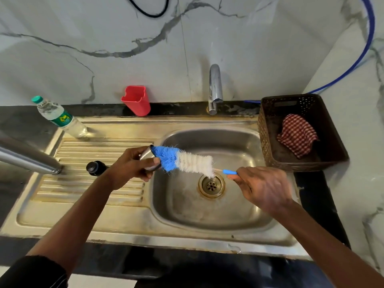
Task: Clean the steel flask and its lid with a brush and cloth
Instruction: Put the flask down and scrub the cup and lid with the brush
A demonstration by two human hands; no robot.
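Left hand (131,165): curled round the lid (146,156) at the sink bowl (207,213) left edge, its mouth facing the brush (187,161).
Right hand (264,188): pinches the brush handle over the sink bowl.
Flask (27,157): lies left of the sink bowl, probably waiting.

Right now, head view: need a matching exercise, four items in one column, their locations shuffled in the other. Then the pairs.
1. red-and-white checked cloth
2. blue-and-white bristle bottle brush
3. clear plastic bottle with green cap
4. red plastic holder

A. on the ledge, left of the chrome tap
B. in the brown perforated basket
C. over the steel sink basin, tip in the steel lid
D. at the ribbed drainboard's back left corner

Pairs: 1-B, 2-C, 3-D, 4-A.
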